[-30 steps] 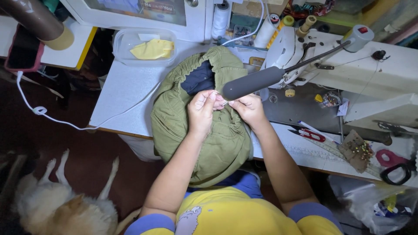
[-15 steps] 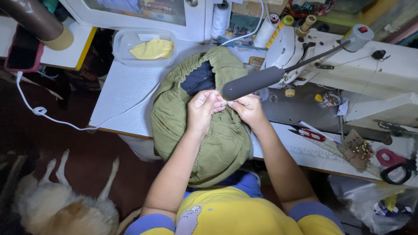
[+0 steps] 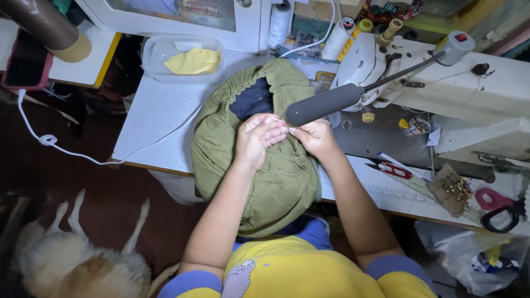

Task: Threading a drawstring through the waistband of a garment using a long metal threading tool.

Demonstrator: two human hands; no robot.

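Observation:
An olive green garment (image 3: 276,182) with a gathered waistband and dark blue lining lies bunched on the white sewing table (image 3: 160,121) and hangs over its front edge. My left hand (image 3: 255,142) and my right hand (image 3: 318,139) meet above the garment, fingertips pinched together on a small silver metal piece (image 3: 282,128). A thin pale strand runs left from my left fingers. What exactly the metal piece is stays too small to tell.
A grey lamp head (image 3: 326,104) hovers just above my hands, in front of the white sewing machine (image 3: 469,94). A clear box with yellow cloth (image 3: 185,58) sits at the back left. Red snips (image 3: 393,168), scissors (image 3: 499,209) and a pin card (image 3: 452,190) lie to the right. A dog (image 3: 72,265) lies on the floor.

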